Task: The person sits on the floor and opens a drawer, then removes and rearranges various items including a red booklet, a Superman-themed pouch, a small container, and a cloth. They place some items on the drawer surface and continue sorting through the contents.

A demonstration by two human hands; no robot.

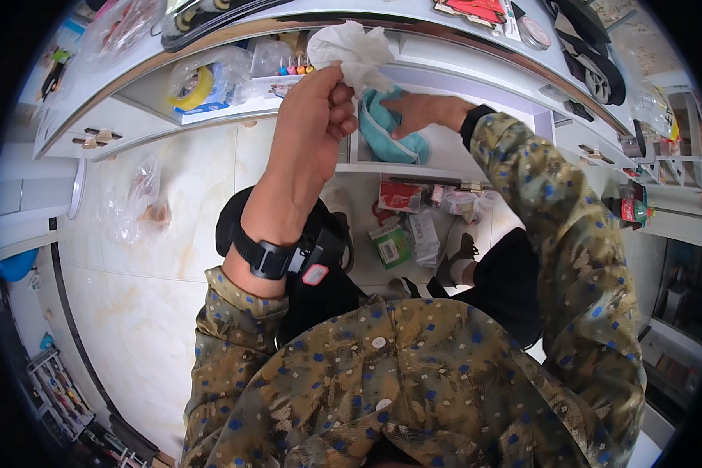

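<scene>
My left hand pinches a crumpled white tissue above the cabinet's edge. To its right, my right hand rests on a teal fabric pouch with a pale zipper line. Its fingers are spread over the pouch, and whether they grip it is not clear. The pouch lies at the left end of an open white drawer. Left of my left wrist, a roll of yellow tape sits by a blue box in an open compartment.
A green box, a red and white box and plastic packets lie on the floor between my feet. A clear plastic bag is on the floor at left. Red packets and a round tin stand on the countertop.
</scene>
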